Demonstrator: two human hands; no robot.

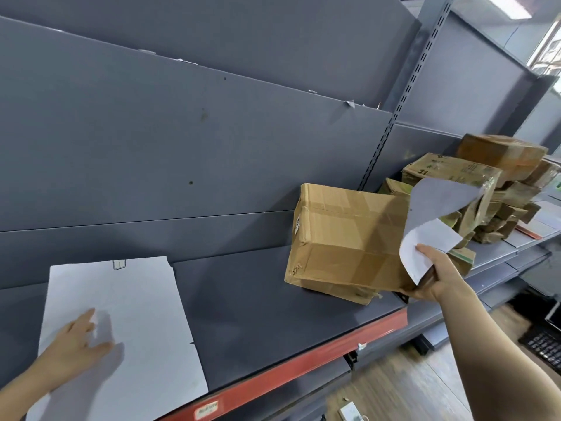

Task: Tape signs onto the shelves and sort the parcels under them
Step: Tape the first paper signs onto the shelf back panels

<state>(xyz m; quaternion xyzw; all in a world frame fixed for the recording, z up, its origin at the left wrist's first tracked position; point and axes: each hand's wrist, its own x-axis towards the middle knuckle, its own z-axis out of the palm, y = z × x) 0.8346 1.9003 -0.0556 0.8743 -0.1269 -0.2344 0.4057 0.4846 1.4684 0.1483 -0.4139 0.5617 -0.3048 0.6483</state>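
Observation:
A white sheet of paper (127, 335) lies flat on the grey shelf (258, 302) at the left, a strip of tape (119, 264) at its top edge. My left hand (76, 341) rests on it with straight fingers. My right hand (437, 278) grips the lower right corner of a brown cardboard parcel (343, 238) together with curled white sheets (431, 217). The parcel is tilted, its left bottom edge on the shelf.
Several more taped cardboard parcels (498, 180) are piled on the shelf to the right, past a slotted upright (403, 98). The shelf's front edge is red (303, 369). Below are lower shelves, a wooden floor and a black keyboard (543, 347).

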